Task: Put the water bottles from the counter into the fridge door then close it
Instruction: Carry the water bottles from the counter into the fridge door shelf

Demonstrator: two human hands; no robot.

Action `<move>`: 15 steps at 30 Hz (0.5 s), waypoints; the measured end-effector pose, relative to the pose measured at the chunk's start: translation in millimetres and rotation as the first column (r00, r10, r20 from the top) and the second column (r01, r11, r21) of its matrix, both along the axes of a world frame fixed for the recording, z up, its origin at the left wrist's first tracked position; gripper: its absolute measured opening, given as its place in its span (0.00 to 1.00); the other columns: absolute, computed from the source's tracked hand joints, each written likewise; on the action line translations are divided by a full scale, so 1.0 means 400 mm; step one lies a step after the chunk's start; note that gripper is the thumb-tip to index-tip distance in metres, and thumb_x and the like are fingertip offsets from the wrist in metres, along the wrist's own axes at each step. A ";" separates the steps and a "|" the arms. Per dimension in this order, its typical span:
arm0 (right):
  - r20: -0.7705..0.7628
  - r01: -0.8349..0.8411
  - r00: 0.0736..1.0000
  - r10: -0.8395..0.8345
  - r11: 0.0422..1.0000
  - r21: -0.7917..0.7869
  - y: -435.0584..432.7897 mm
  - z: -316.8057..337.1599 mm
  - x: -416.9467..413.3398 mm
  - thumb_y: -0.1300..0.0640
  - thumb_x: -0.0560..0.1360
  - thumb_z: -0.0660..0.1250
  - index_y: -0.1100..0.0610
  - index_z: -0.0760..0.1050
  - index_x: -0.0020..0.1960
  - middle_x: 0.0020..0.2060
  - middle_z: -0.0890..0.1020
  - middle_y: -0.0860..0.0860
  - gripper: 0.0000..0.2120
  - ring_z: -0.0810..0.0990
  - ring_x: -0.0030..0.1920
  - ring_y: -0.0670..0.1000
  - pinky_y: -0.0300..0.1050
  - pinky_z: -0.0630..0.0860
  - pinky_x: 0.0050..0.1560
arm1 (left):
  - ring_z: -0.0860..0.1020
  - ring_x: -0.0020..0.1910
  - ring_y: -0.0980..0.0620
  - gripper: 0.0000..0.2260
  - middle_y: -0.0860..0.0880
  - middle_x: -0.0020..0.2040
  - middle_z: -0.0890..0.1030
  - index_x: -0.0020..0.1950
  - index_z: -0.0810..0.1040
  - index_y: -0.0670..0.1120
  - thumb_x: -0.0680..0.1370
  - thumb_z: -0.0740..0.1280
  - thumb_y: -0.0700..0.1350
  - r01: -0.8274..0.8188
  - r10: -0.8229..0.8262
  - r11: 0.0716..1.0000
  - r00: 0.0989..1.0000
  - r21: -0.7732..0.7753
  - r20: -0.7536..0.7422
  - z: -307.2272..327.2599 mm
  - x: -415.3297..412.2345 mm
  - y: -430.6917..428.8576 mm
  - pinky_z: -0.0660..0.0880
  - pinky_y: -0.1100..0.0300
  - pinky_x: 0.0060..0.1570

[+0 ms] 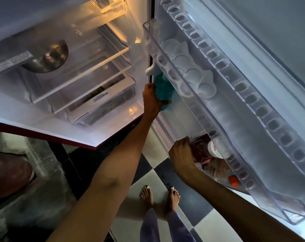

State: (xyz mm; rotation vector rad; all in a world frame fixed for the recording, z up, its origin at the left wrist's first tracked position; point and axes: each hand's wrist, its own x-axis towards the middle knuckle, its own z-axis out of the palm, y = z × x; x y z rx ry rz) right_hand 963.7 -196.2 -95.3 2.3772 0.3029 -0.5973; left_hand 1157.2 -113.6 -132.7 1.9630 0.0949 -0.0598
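The fridge stands open, its door [253, 70] swung to the right with clear shelves. My left hand [152, 98] is wrapped around a teal water bottle [163, 88] at the near end of the door, just below the upper clear shelf [197, 95]. Lower down, my right hand [182, 155] grips a dark red bottle [200, 151] that sits in the bottom door shelf. Beside it stand a white-capped bottle [213, 148] and an orange-capped one [233, 181]. Most of each bottle is hidden behind the shelf fronts.
An egg tray [192, 70] lies on the upper door shelf. Inside the fridge are glass shelves [89, 70], a steel bowl [48, 56] and a lower drawer [99, 103]. My bare feet [158, 194] stand on a black-and-white tiled floor. A counter [17, 172] lies at the left.
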 end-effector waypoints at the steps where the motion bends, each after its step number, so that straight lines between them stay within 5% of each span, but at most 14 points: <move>1: -0.009 0.020 1.000 -0.020 1.000 0.003 0.001 0.004 0.002 0.54 0.77 0.67 0.65 0.73 0.63 0.63 0.76 0.65 0.20 0.73 0.65 0.68 0.65 0.60 0.71 | 0.78 0.61 0.43 0.34 0.40 0.61 0.77 0.65 0.71 0.38 0.65 0.81 0.48 -0.017 0.017 1.000 1.000 -0.004 -0.015 0.004 -0.006 -0.004 0.76 0.57 0.61; 4: -0.014 0.017 1.000 -0.017 0.999 0.027 -0.001 -0.004 -0.002 0.55 0.77 0.67 0.65 0.73 0.63 0.62 0.76 0.66 0.19 0.73 0.64 0.67 0.64 0.61 0.71 | 0.76 0.58 0.48 0.31 0.39 0.62 0.77 0.65 0.72 0.36 0.67 0.80 0.44 -0.038 0.038 0.999 0.999 -0.037 -0.021 -0.007 -0.011 -0.010 0.69 0.79 0.51; 6: -0.014 0.017 1.000 -0.017 1.000 0.012 -0.002 -0.004 -0.003 0.57 0.76 0.67 0.65 0.73 0.62 0.61 0.76 0.66 0.18 0.74 0.63 0.67 0.63 0.63 0.70 | 0.74 0.58 0.51 0.31 0.39 0.62 0.76 0.65 0.72 0.36 0.67 0.80 0.43 -0.048 0.048 0.998 0.999 -0.033 0.012 -0.020 -0.013 -0.014 0.67 0.84 0.49; 8: -0.002 -0.006 1.000 0.006 1.000 -0.006 -0.007 -0.007 -0.006 0.58 0.76 0.67 0.66 0.73 0.62 0.62 0.75 0.66 0.18 0.73 0.63 0.68 0.64 0.64 0.69 | 0.76 0.60 0.47 0.34 0.40 0.62 0.75 0.66 0.72 0.37 0.65 0.81 0.46 -0.059 0.059 0.998 0.998 -0.027 0.010 -0.027 -0.020 -0.018 0.73 0.74 0.57; 11: -0.018 -0.015 1.000 0.015 1.000 0.004 -0.015 -0.012 -0.011 0.61 0.77 0.64 0.68 0.72 0.63 0.62 0.74 0.68 0.17 0.72 0.64 0.69 0.64 0.64 0.69 | 0.75 0.61 0.39 0.43 0.39 0.61 0.73 0.68 0.70 0.38 0.59 0.82 0.52 -0.070 0.071 0.997 0.997 -0.009 0.024 -0.035 -0.024 -0.020 0.76 0.44 0.61; 13: -0.013 0.022 1.000 -0.022 0.999 0.035 -0.013 -0.002 -0.015 0.61 0.77 0.64 0.68 0.74 0.62 0.61 0.76 0.68 0.16 0.74 0.62 0.68 0.63 0.66 0.69 | 0.74 0.62 0.38 0.47 0.38 0.62 0.72 0.70 0.67 0.39 0.57 0.79 0.56 -0.031 0.032 0.999 0.999 -0.039 0.027 -0.025 -0.024 -0.011 0.75 0.41 0.62; 15: 0.025 0.035 0.999 -0.039 0.988 0.148 -0.007 0.033 -0.011 0.62 0.73 0.69 0.67 0.77 0.57 0.55 0.80 0.66 0.15 0.79 0.57 0.66 0.59 0.72 0.64 | 0.73 0.64 0.41 0.45 0.37 0.65 0.71 0.71 0.64 0.40 0.60 0.79 0.51 -0.019 0.017 0.998 1.000 -0.059 -0.024 0.019 -0.055 0.013 0.73 0.48 0.64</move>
